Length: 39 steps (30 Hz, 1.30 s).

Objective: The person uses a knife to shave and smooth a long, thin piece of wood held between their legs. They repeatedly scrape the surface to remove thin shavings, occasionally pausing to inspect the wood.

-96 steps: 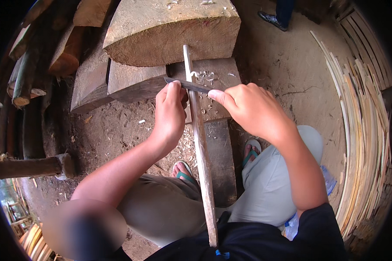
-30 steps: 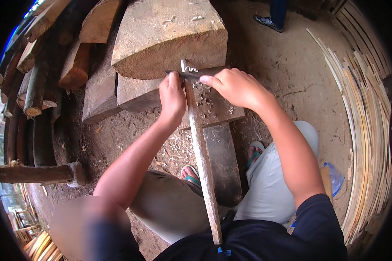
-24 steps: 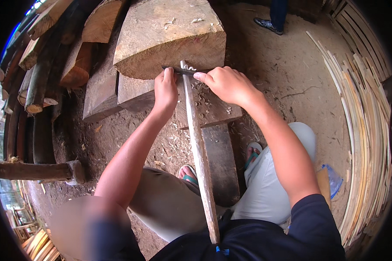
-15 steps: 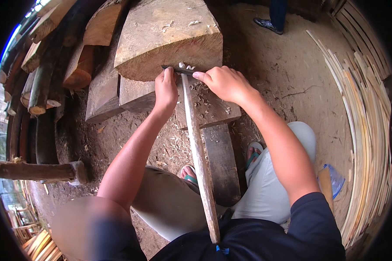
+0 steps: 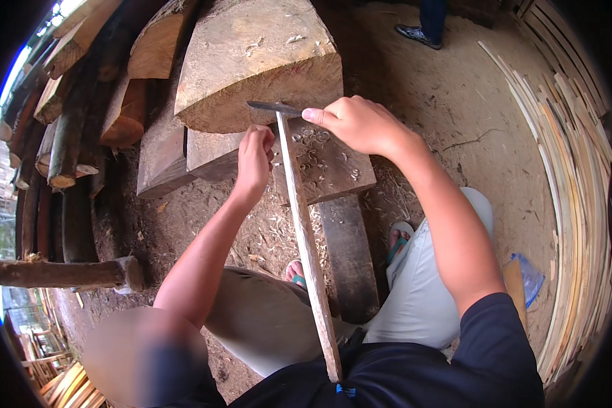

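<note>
A long, pale, shaved wooden stick (image 5: 302, 224) slants from my waist up to the sawn face of a big wood block (image 5: 265, 41). My right hand (image 5: 364, 126) grips a dark-bladed knife (image 5: 272, 107), which lies crosswise at the stick's far end, its tip pointing left. The handle is mostly hidden in my fist. My left hand (image 5: 254, 160) is closed, fingers curled, just left of the stick and below the blade; it touches neither, and nothing shows in it. Curled shavings (image 5: 313, 146) lie on the lower plank (image 5: 340, 173) beside the stick.
Stacked logs and split timber (image 5: 64, 149) fill the left. A dark board (image 5: 347, 251) runs between my legs. At the right lies a long pile of thin wood strips (image 5: 578, 224), near a blue plastic bag (image 5: 529, 279). Another person's shoe (image 5: 418, 35) stands at the back.
My left hand has let go of the knife's tip end and dropped down and slightly left. The right hand keeps the knife at the stick's end. The white curls there are gone.
</note>
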### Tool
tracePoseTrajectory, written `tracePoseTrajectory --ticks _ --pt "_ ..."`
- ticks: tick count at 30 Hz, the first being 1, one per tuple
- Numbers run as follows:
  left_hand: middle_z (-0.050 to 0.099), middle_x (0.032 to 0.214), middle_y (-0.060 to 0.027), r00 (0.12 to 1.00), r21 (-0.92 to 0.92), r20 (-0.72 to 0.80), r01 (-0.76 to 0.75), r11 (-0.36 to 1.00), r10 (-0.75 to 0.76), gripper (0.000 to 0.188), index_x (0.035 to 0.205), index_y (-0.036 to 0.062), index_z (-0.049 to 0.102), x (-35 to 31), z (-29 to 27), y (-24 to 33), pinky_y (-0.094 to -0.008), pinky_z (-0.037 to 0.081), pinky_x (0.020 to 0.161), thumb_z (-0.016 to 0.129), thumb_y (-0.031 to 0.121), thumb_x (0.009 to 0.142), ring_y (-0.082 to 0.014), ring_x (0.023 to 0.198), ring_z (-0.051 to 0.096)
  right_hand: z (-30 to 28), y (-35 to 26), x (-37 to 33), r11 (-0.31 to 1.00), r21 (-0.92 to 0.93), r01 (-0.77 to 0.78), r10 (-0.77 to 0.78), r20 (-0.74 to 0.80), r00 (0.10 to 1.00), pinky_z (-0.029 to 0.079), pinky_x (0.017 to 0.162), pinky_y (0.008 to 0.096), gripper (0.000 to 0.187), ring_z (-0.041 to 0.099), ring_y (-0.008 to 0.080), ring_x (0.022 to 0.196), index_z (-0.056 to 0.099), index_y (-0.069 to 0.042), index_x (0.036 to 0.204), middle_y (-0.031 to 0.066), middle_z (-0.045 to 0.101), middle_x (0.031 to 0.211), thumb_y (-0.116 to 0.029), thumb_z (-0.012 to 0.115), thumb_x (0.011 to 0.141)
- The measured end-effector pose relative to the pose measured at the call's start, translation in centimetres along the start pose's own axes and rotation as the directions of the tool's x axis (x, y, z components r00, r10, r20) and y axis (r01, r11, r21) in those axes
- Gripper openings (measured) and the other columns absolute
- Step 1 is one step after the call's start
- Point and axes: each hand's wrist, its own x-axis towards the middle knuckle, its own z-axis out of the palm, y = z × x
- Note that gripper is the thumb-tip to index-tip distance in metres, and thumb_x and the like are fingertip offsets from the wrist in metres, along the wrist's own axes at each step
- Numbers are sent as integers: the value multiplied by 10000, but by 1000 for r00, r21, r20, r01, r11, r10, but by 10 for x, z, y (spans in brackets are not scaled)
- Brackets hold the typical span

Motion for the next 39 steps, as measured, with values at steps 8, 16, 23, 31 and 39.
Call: tracePoseTrajectory --ticks 8,16,23,31,39 --pt "657 1032 -151 945 637 242 -326 698 220 300 1140 43 632 2 2 -8 -414 512 726 665 174 872 -322 809 657 -11 3 -18 998 -39 50 -52 -69 996 462 638 426 647 569 300 560 637 -1 731 172 557 576 -594 516 958" --pt "676 1028 -162 948 851 199 -292 437 247 316 1146 112 611 2 42 4 -498 541 724 612 347 935 -392 909 674 1 2 -18 981 -49 187 -192 -157 969 482 633 444 587 621 363 611 701 -36 820 187 605 615 -578 521 958" --pt "704 971 -212 978 933 136 -181 312 158 389 1121 82 614 3 48 12 -506 548 748 569 424 941 -413 907 682 3 3 -19 970 -84 227 -237 -152 959 486 619 452 576 633 365 611 703 -36 821 182 610 610 -566 528 961" --pt "643 1058 -151 922 833 229 -351 428 311 174 1017 121 671 1 34 3 -492 524 706 660 249 900 -395 844 672 -3 9 -19 974 -86 211 -222 -160 962 484 616 432 586 620 346 587 686 -38 784 166 594 585 -573 525 962" --pt "684 928 -124 949 785 235 -313 535 211 206 1000 104 675 -8 13 19 -444 526 697 714 209 828 -329 783 690 -13 6 -27 989 -65 132 -138 -100 985 525 707 489 608 682 414 752 711 -34 804 209 673 708 -596 523 943"
